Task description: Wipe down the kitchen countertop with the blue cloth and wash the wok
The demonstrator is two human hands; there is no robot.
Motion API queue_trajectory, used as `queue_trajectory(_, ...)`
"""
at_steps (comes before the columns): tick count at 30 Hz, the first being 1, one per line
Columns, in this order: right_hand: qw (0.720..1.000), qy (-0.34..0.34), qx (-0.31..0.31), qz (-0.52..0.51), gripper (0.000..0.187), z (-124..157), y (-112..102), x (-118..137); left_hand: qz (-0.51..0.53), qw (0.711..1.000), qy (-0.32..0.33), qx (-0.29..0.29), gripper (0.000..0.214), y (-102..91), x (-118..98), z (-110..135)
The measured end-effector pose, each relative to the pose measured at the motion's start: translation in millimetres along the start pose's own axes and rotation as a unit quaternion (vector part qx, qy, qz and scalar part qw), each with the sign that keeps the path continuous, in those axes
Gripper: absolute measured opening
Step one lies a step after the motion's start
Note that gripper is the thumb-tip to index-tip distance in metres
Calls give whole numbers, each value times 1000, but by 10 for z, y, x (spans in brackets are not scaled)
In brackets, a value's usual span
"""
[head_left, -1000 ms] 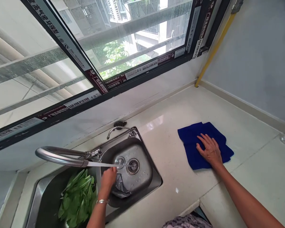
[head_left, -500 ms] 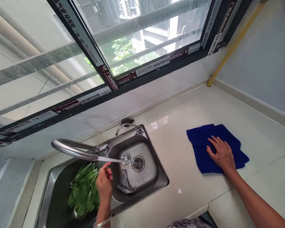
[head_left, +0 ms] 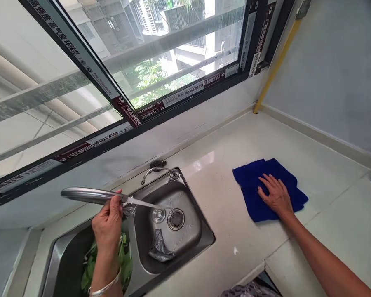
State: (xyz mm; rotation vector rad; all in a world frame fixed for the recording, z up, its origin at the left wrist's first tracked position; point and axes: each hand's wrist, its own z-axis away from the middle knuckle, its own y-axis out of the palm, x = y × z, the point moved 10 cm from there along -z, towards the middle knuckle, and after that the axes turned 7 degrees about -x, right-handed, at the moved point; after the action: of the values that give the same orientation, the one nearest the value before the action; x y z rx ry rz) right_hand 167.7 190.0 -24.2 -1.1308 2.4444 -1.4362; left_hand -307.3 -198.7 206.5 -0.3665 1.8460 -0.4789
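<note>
My left hand (head_left: 107, 222) is raised over the sink (head_left: 200, 225) and its fingers are closed round the spout of the steel tap (head_left: 83, 194), from which a thin stream of water runs into the small right basin. A crumpled grey cloth (head_left: 159, 249) lies in that basin beside the drain (head_left: 175, 218). Green leafy vegetables (head_left: 125, 264) lie in the left basin, partly hidden by my forearm. My right hand (head_left: 275, 196) lies flat with fingers spread on a dark blue cloth (head_left: 253, 198) on the white counter (head_left: 235, 231).
A small second tap (head_left: 157, 171) and a dark scrubber (head_left: 157, 164) sit at the back of the sink. A window with a black frame runs behind the counter. A yellow pipe (head_left: 275, 68) stands in the right corner by the grey wall.
My left hand has left the grey cloth in the small basin, risen and taken hold of the tap spout. My right hand has stayed flat on the blue cloth.
</note>
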Motion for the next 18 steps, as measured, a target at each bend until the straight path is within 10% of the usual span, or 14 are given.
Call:
queue_trajectory(7,1000,0,5,12,44,-20,-20,28,3,1000,2,1,57,350,19,-272)
queue_trajectory(18,1000,4,5,4,46,-22,-47,40,-8,1000,14,-7,61,323,31,-170)
